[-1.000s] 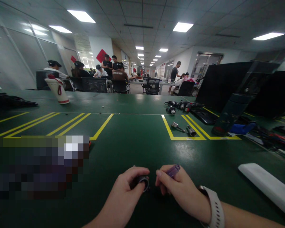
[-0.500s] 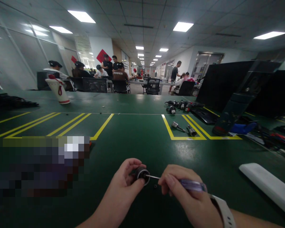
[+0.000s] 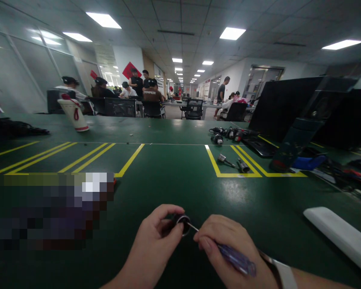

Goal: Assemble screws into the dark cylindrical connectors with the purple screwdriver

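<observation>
Between the thumb and fingers of my left hand [image 3: 159, 237] sits a small dark round part [image 3: 184, 220] with a silvery rim, its open face turned to the right. My right hand [image 3: 228, 245] is closed around a screwdriver [image 3: 236, 259] with a clear purplish handle. The thin metal shaft points up and left, and its tip is inside the rim of the round part. What the tip touches inside cannot be made out. Both hands are low over the green table [image 3: 168, 180].
Two metal parts [image 3: 243, 165] lie in a yellow-taped box, with cabled parts [image 3: 218, 139] behind. A white bar [image 3: 339, 237] lies at right, near a dark upright cylinder [image 3: 297, 140] and a black screen [image 3: 279, 108]. A cup [image 3: 75, 114] stands far left. People sit beyond.
The screwdriver's handle has swung downward, so the shaft now slopes more steeply. My right hand has turned with it. The small dark bit on the table near the hands is no longer visible.
</observation>
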Motion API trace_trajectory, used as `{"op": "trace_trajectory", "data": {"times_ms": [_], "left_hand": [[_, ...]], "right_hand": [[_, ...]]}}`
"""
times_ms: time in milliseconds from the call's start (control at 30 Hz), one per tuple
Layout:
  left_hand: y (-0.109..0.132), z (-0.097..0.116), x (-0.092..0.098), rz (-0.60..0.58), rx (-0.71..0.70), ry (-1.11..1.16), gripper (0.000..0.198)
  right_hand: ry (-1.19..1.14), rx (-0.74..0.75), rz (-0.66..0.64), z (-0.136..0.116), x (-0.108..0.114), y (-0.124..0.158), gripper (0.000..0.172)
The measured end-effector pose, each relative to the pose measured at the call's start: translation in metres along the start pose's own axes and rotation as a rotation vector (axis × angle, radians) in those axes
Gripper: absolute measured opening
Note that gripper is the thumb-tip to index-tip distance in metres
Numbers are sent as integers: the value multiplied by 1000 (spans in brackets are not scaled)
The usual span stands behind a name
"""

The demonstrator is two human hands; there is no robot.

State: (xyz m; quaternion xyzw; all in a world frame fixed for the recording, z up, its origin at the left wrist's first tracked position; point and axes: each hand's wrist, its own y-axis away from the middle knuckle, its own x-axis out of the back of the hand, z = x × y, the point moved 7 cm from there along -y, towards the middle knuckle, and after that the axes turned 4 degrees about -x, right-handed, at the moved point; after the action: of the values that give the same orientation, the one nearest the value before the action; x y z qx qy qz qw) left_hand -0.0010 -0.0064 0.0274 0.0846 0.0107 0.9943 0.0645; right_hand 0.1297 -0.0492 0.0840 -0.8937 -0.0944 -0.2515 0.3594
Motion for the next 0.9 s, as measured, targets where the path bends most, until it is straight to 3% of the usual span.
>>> {"op": "trace_trajectory", "data": {"times_ms": [200,367,900], "left_hand": [[2,8,1,34,-85,-36,16],[0,7,5,53,-39,-23,19],[2,4,6,92,-21,28,22]], "right_hand": [[23,24,-14,-2,-4,2,19],[54,95,-4,-8,-2,3,19],[132,112,-31,-9,-2,5,20]]}}
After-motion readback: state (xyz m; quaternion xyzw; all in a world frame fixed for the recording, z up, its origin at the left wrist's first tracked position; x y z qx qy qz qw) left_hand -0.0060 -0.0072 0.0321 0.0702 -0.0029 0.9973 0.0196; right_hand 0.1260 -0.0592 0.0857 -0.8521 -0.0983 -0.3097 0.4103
